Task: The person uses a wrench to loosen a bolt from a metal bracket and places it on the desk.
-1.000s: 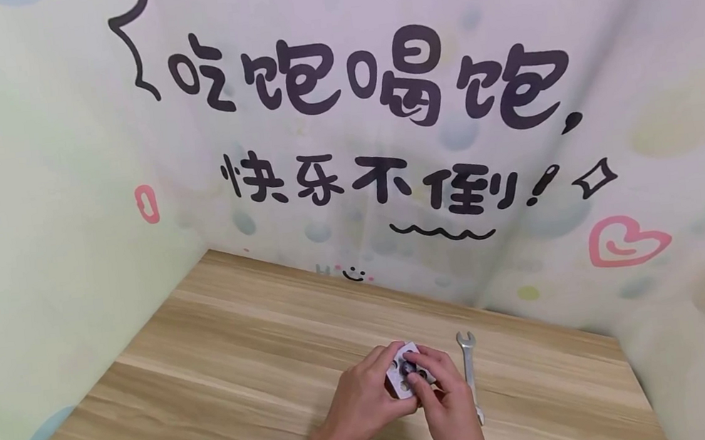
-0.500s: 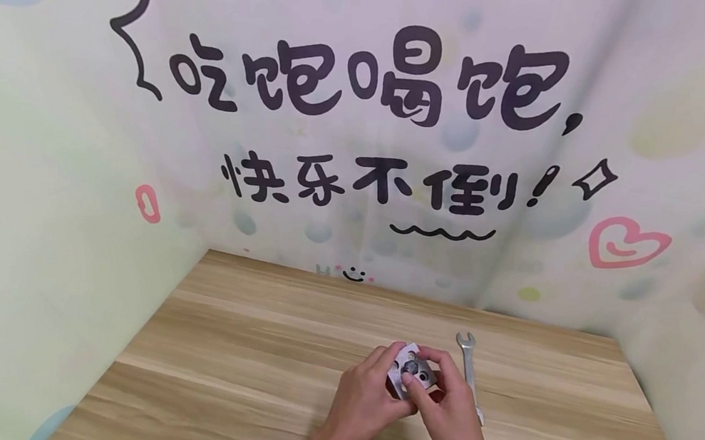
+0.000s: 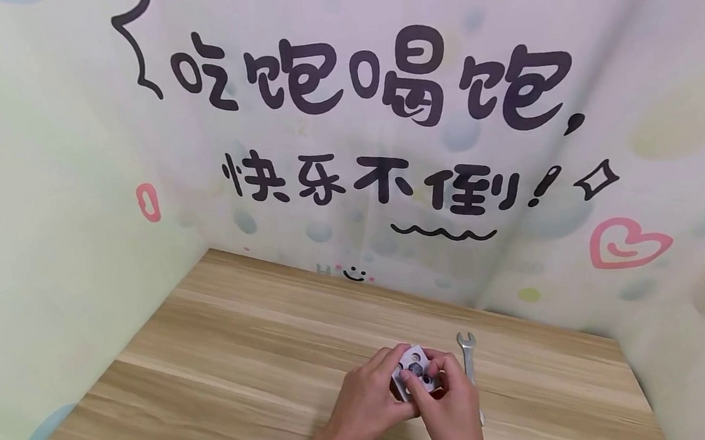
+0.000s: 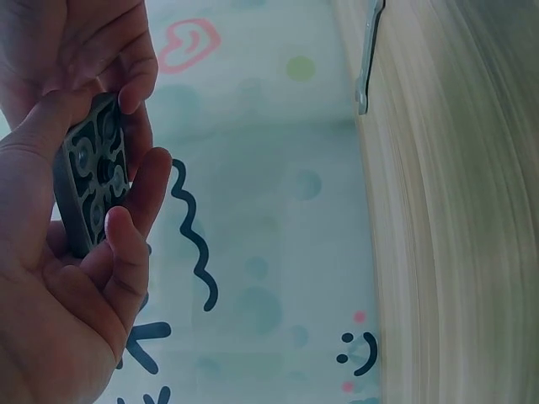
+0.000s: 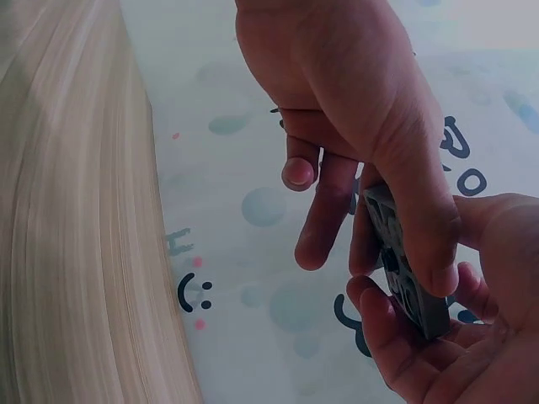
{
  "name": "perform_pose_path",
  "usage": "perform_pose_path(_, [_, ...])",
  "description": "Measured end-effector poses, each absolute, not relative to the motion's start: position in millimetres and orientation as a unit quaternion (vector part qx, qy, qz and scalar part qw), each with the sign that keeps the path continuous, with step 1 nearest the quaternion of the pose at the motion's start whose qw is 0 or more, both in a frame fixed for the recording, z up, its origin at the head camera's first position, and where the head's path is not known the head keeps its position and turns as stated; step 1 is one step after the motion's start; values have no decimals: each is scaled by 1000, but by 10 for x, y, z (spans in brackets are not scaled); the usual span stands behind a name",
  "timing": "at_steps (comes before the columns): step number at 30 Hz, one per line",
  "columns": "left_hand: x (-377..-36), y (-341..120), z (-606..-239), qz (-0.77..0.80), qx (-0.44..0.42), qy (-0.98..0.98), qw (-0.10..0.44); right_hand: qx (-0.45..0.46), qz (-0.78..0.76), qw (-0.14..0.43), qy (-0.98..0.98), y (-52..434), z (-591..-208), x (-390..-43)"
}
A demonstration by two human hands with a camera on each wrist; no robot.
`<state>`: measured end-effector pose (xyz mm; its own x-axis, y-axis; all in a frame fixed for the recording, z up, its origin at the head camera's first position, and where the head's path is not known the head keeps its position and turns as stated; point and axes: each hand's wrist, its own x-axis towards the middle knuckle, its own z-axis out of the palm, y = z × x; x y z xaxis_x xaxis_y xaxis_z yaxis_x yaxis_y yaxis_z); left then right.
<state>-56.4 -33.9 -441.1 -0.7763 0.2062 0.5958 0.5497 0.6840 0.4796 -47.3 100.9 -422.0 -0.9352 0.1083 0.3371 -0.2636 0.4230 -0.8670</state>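
Grey plastic block sits low centre, raised slightly from a second ago; our left hand grips it, our right hand now pinches its face, wrench untouched alongside.

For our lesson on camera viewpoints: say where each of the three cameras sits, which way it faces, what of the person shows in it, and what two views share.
Head: worn on the head, facing forward and down at the wooden table; both hands hold a small grey square plate with round holes, the left hand and right hand.
Left wrist: beside the left hand, facing the printed backdrop; both hands show.
Right wrist: beside the right hand, facing the backdrop; both hands show.
Shared: head and left wrist both show the flat silver metal wrench.
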Motion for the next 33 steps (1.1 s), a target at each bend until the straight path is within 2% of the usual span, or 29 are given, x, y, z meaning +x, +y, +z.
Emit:
perform_pose_path(13, [-561,-337,-4391,-328,-215,-885,250,59,516,203,-830,1009,-4239,-485])
perform_pose_path(24, [-561,-337,-4391,-332,-213,-883,253,60,511,202,-833,1006,-4228,-480])
perform_pose_path(33, [-553,-338,-4382,-332,-208,-887,245,47,504,179,-844,1003,-4202,-467])
